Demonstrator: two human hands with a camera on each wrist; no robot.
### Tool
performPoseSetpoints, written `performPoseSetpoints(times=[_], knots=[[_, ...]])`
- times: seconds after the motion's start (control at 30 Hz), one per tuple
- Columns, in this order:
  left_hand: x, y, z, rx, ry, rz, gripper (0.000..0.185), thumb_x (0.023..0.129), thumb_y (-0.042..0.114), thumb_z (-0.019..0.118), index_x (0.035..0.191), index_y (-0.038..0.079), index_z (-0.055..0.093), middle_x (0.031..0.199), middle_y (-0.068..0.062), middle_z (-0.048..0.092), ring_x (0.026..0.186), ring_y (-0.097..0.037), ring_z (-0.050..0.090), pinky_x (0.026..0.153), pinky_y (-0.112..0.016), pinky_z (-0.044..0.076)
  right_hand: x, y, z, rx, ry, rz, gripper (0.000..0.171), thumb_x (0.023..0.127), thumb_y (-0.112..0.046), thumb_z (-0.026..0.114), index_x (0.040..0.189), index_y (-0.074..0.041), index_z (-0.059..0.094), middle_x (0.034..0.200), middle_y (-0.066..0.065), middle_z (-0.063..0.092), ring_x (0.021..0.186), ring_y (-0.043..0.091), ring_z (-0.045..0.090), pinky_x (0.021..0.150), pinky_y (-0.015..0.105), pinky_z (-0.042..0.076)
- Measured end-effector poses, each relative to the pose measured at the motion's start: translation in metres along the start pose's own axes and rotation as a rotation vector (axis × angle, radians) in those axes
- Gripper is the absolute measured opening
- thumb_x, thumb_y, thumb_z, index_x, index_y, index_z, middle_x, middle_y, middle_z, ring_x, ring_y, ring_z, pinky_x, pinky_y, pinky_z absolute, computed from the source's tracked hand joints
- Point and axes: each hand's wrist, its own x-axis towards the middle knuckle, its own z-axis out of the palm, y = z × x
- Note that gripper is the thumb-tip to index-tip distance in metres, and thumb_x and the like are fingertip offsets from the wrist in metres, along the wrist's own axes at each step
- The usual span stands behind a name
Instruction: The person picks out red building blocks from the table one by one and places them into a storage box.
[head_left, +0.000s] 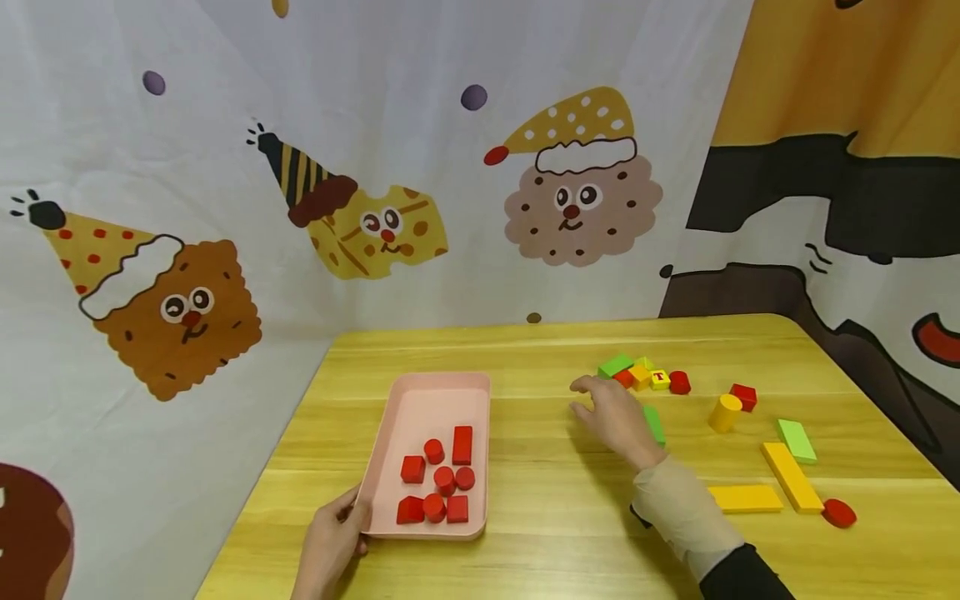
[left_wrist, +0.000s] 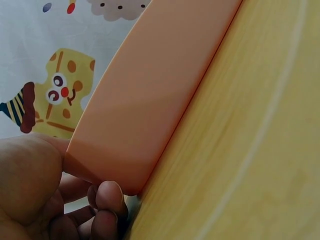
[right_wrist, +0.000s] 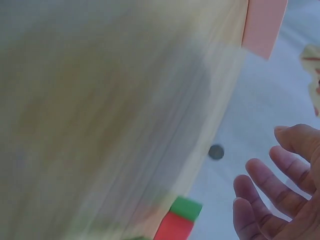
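Note:
A pink tray [head_left: 427,408] rests on the table and carries several red blocks, among them a long red block [head_left: 462,446] and a red cube [head_left: 412,469]. My left hand [head_left: 333,537] grips the tray at its near left corner; the left wrist view shows the thumb and curled fingers at the tray wall [left_wrist: 130,95]. My right hand [head_left: 611,417] hovers over the table, fingers spread and bent a little, holding nothing. Just beyond it lies a cluster with a green block [head_left: 616,366], a red block [head_left: 623,379] and a yellow cube [head_left: 659,380]. A green block [head_left: 654,425] is partly hidden behind the hand.
To the right lie a red cube [head_left: 743,397], an orange cylinder [head_left: 725,413], a light green block [head_left: 797,441], two long yellow blocks [head_left: 792,477] and a red disc [head_left: 839,513]. A printed curtain [head_left: 420,83] hangs behind the wooden table [head_left: 540,533].

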Motion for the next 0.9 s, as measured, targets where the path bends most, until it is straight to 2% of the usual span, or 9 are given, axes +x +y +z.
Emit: performPoseSetpoints(times=[0.17, 0.3, 0.43, 0.53, 0.9], knots=[[0.000, 0.001, -0.001, -0.009, 0.004, -0.004, 0.045, 0.097, 0.020, 0.055, 0.137, -0.002, 0.053, 0.085, -0.010, 0.059, 0.052, -0.017, 0.053, 0.044, -0.028, 0.048, 0.003, 0.011, -0.014, -0.006, 0.007, 0.029, 0.031, 0.085, -0.014, 0.075, 0.113, -0.005, 0.068, 0.109, 0.012, 0.067, 0.084, 0.027, 0.062, 0.062, 0.040, 0.052], [0.001, 0.002, -0.002, -0.010, 0.006, -0.014, 0.046, 0.098, 0.021, 0.055, 0.137, -0.002, 0.051, 0.087, -0.010, 0.059, 0.052, -0.017, 0.053, 0.045, -0.028, 0.048, 0.009, 0.020, -0.024, -0.015, 0.017, 0.033, 0.031, 0.086, -0.014, 0.074, 0.114, -0.003, 0.068, 0.110, 0.015, 0.067, 0.088, 0.029, 0.063, 0.067, 0.045, 0.054], [0.002, 0.003, -0.004, -0.011, 0.011, -0.013, 0.046, 0.098, 0.019, 0.054, 0.137, -0.003, 0.051, 0.087, -0.010, 0.059, 0.053, -0.017, 0.054, 0.045, -0.028, 0.049, 0.017, 0.031, -0.029, -0.006, 0.017, 0.078, 0.031, 0.087, -0.015, 0.073, 0.114, -0.002, 0.067, 0.108, 0.016, 0.067, 0.084, 0.028, 0.063, 0.065, 0.042, 0.053], [0.002, 0.004, -0.005, -0.010, 0.015, -0.007, 0.046, 0.097, 0.019, 0.054, 0.137, -0.003, 0.051, 0.087, -0.010, 0.059, 0.053, -0.018, 0.054, 0.045, -0.029, 0.049, 0.022, 0.039, -0.032, -0.001, -0.005, 0.133, 0.031, 0.088, -0.015, 0.071, 0.116, -0.001, 0.066, 0.109, 0.018, 0.066, 0.081, 0.028, 0.062, 0.061, 0.041, 0.052], [0.000, 0.001, -0.001, 0.006, 0.007, 0.000, 0.044, 0.097, 0.018, 0.055, 0.136, -0.003, 0.053, 0.082, -0.008, 0.060, 0.052, -0.017, 0.054, 0.044, -0.029, 0.048, 0.025, 0.066, -0.033, -0.044, -0.105, 0.230, 0.034, 0.091, -0.017, 0.068, 0.120, 0.000, 0.062, 0.114, 0.023, 0.062, 0.094, 0.040, 0.059, 0.072, 0.052, 0.049]])
